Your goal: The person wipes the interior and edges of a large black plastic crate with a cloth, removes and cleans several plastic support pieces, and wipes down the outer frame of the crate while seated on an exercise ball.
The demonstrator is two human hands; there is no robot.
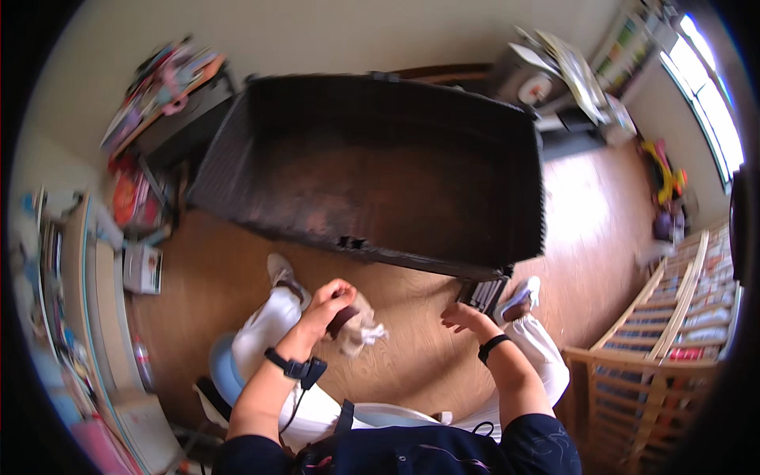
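Note:
My left hand [334, 301] has its fingers closed on a crumpled beige and dark cloth [355, 325], which hangs beside it above the wood floor. My right hand [466, 316] has its fingers apart and holds nothing that I can see. It is near a dark slatted object [485, 292], which lies by the right foot; whether they touch is unclear. In front of me stands a large dark, open-topped bin [427, 258]. Its inside is dark, with reddish-brown patches.
A wooden slatted crib [641, 359] stands at the right, and shelves [98, 297] at the left. Behind the bin are a cluttered table [160, 119] and stacked papers [573, 71]. A white box [142, 269] and a bottle [142, 359] are at the left.

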